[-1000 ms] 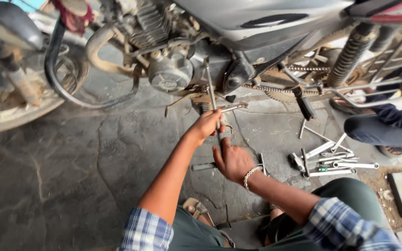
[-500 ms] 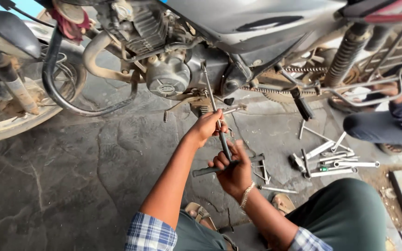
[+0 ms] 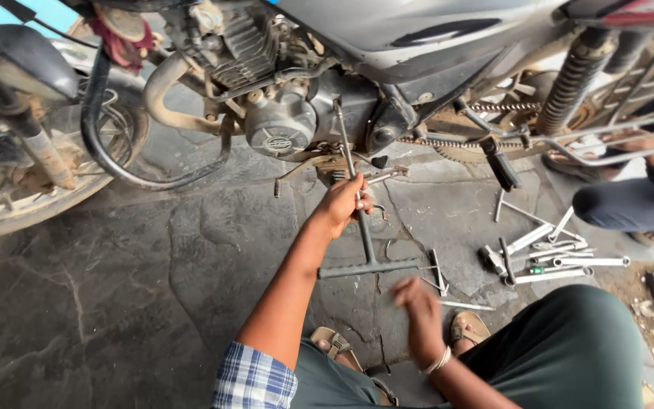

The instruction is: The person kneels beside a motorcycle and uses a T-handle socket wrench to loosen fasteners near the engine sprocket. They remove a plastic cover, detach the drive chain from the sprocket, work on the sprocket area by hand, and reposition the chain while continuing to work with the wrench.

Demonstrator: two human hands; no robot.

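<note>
The right hand (image 3: 418,303) has let go of the T-handle wrench (image 3: 362,227) and now hangs blurred below it, its fingers' state unclear. Only the left hand (image 3: 342,204) remains, fingers wrapped around the shaft, steadying the tool against the motorcycle engine (image 3: 281,125).

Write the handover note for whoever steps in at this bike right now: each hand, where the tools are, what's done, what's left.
Left hand: closed around the shaft of the T-handle wrench, whose tip points up at the motorcycle engine; the crossbar sits low, near the floor.
Right hand: off the wrench, blurred, in the air below the crossbar, holding nothing visible.
Tools: loose spanners lie on the stone floor to the right. Another person's leg is at the far right.
Done: wrench is lined up toward the engine's underside; whether it is seated on a fastener cannot be seen.
Left: probably get the right hand on the crossbar and turn.
</note>
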